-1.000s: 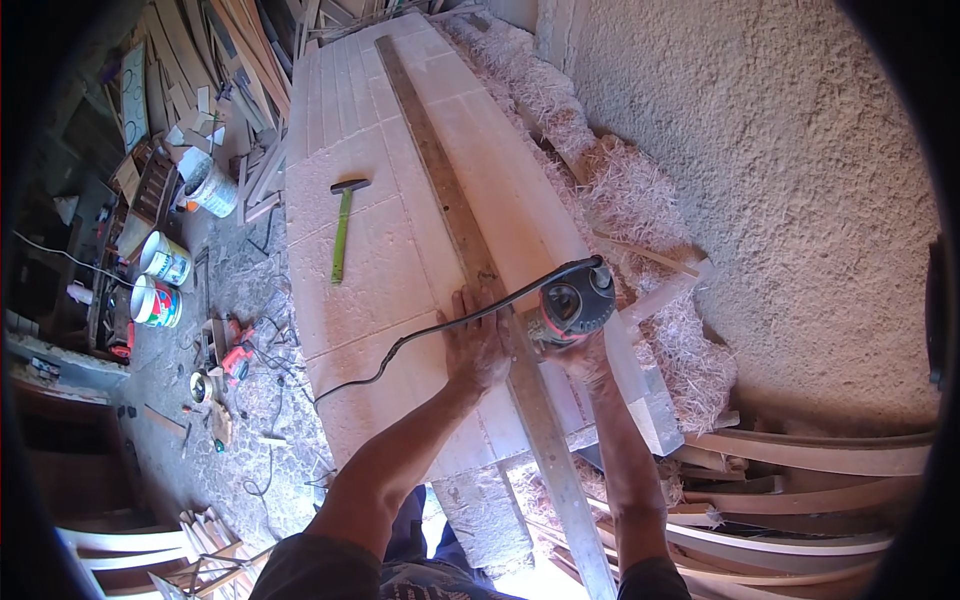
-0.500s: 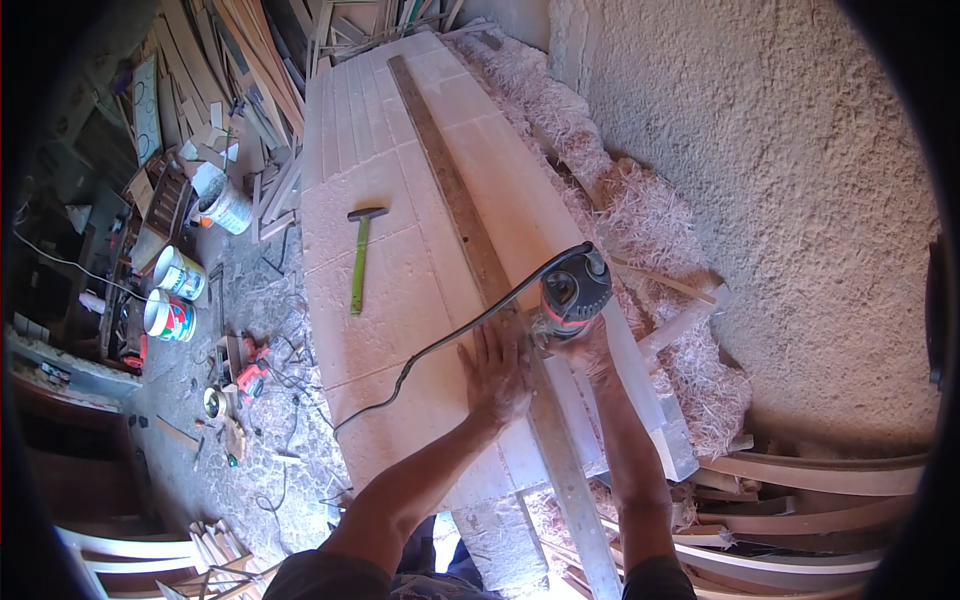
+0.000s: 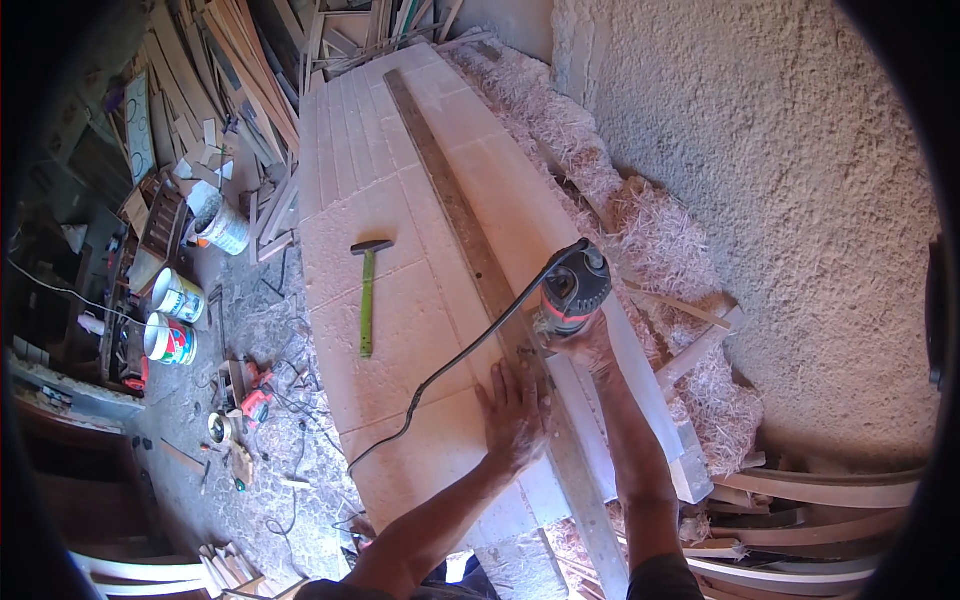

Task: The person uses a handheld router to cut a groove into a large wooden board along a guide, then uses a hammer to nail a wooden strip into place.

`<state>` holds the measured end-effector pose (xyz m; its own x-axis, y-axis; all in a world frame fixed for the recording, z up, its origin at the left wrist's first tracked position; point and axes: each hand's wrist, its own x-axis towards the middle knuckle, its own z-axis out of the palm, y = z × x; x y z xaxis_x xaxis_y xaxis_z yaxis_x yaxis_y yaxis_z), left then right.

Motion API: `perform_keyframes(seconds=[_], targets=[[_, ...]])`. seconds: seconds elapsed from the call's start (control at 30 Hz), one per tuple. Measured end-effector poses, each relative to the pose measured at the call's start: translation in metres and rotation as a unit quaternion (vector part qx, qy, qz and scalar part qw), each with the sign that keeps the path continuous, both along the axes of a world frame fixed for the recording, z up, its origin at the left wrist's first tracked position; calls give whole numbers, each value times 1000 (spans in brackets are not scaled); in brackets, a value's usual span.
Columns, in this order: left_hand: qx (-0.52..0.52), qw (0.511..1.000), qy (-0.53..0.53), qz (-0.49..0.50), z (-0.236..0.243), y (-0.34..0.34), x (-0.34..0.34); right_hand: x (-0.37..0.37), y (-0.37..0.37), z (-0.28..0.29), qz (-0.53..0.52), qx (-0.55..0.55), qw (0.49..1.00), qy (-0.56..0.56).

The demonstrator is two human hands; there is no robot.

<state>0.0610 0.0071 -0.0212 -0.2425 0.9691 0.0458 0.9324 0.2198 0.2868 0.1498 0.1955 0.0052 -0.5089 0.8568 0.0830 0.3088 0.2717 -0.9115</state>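
My right hand [image 3: 590, 348] is closed around a corded router [image 3: 577, 284] with a black and red body. The tool stands upright against the right side of a long wooden straightedge [image 3: 445, 185]. My left hand [image 3: 517, 425] lies with fingers stretched out on the pale work surface [image 3: 365, 175], its thumb side against the straightedge, a little nearer to me than the router. The router's black cord [image 3: 432, 378] runs left across the surface and over its edge. A green-handled hammer [image 3: 367, 310] rests left of the straightedge. The router's bit is hidden.
Wood shavings [image 3: 665, 235] heap along the right side, before a rough wall [image 3: 760, 160]. Curved wooden pieces [image 3: 810, 520] are stacked at lower right. On the left floor stand buckets [image 3: 172, 340] and a red power tool [image 3: 257, 397]. Wood strips [image 3: 240, 70] lean at the back.
The view has shifted, so the scene sits lower. Against the straightedge, the router and my right hand have moved a little farther away from me. My left hand stays flat.
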Motion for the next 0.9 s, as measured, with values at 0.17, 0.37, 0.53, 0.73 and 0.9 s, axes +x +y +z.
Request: perform_keyframes(seconds=[0.17, 0.37, 0.53, 0.73, 0.9], targets=[[35, 999, -39, -3, -17, 37, -44, -16, 13, 1, -13, 4, 998, 63], [75, 996, -17, -43, -27, 124, -145, -40, 33, 1, -29, 33, 996, 77], [25, 991, 118, -54, -31, 168, -182, -56, 53, 6, -27, 54, 996, 73], [94, 994, 33, -46, -28, 163, -180, -80, 71, 17, -16, 36, 998, 40], [78, 993, 68, -51, -14, 160, -178, -98, 86, 26, -25, 51, 997, 50]])
